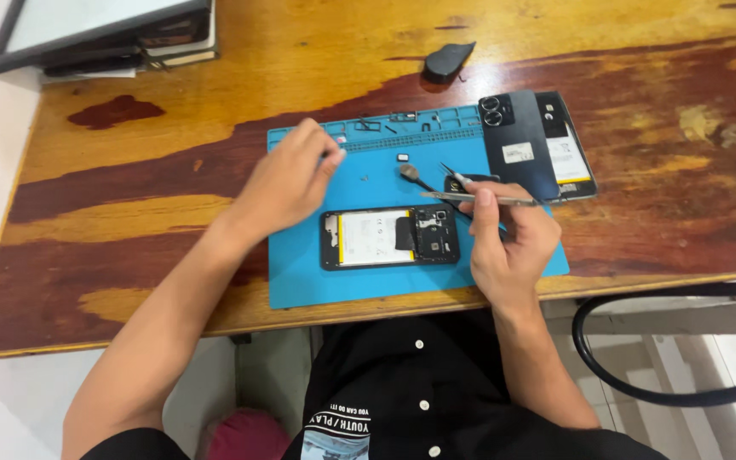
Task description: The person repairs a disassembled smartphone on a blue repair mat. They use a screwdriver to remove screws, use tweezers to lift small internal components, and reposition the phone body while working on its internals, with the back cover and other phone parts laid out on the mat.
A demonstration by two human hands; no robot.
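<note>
Resting beside right hand (508, 243): opened phone (389, 238)

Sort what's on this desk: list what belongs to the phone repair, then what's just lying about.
In use:
right hand holding tweezers
left hand over the blue mat
opened phone
back cover
second phone
small loose parts

Lying about:
black pick
framed board
black cable

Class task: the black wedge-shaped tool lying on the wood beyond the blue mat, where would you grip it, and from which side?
Grip the black wedge tool across its wide rounded body, coming from above. It lies flat on the table with nothing around it, and its thin tip probably offers little to pinch.
</note>
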